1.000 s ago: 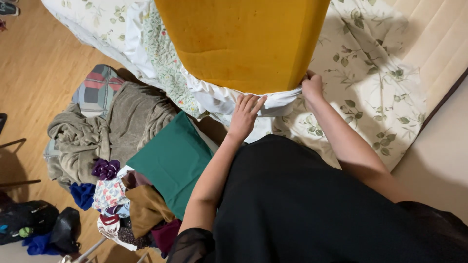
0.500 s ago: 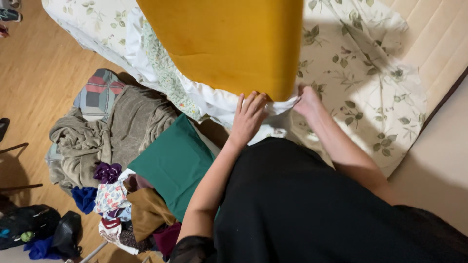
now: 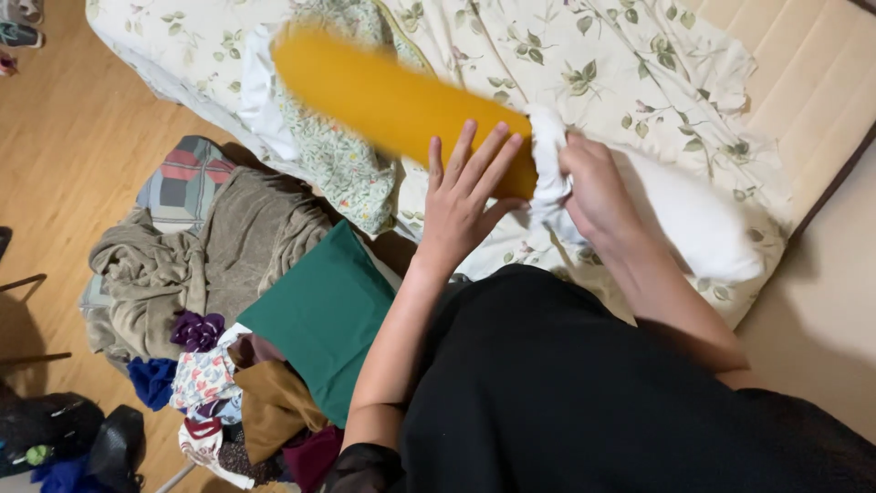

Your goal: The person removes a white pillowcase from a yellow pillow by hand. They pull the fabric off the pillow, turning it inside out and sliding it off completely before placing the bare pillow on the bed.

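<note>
A mustard-yellow pillowcase (image 3: 383, 96) lies stretched and blurred over the floral bedsheet (image 3: 620, 64). White pillow fabric (image 3: 675, 215) shows at its near end. My right hand (image 3: 598, 192) is closed on that white fabric at the yellow cover's opening. My left hand (image 3: 465, 196) is spread open, fingers apart, its palm against the yellow cover's near end. A black garment (image 3: 584, 393) covers my lap below both arms.
A green pillow (image 3: 319, 315) leans by the bed's edge. A heap of clothes and blankets (image 3: 182, 265) lies on the wooden floor (image 3: 64, 146) at the left. Dark bags (image 3: 64, 438) sit at the bottom left. The bare beige mattress (image 3: 803, 64) shows at the top right.
The yellow pillowcase, held up and hanging before, has swung down flat onto the bed. My left hand has let go and spread open; my right hand has bunched the white fabric.
</note>
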